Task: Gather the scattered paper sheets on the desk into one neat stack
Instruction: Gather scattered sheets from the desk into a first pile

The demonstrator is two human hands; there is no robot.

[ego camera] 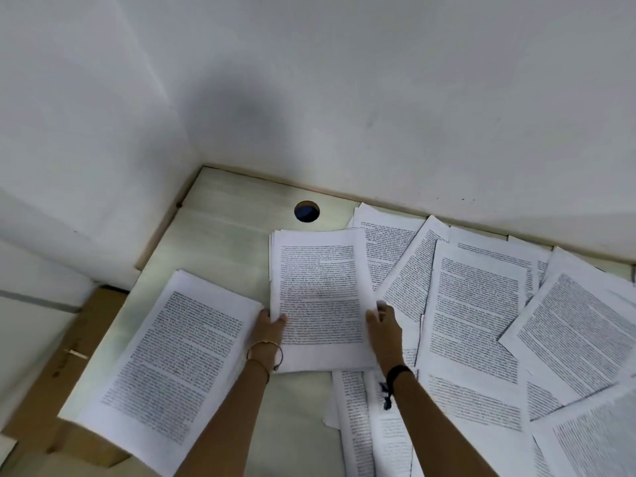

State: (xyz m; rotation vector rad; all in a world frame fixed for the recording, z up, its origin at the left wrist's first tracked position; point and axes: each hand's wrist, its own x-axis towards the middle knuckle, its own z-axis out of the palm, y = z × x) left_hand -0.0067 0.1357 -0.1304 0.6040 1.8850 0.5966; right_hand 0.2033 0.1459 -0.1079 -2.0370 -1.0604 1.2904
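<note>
Paper stack (318,297) pinched at its sides by left hand (270,330) and right hand (383,327).

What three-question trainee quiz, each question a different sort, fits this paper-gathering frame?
1. True or false: both hands grip the same bundle of white printed sheets.
2. Multiple choice: the round dark cable hole in the pale wooden desk lies (A) beyond the held bundle, (B) under the left forearm, (C) among the loose sheets on the right.
3. Fill in: the second pile of printed sheets lies to the ___ of the held bundle.

Key
1. True: the left hand pinches its left edge, the right hand its right edge.
2. A.
3. Left; the scattered printed sheets cover the right side.
</note>
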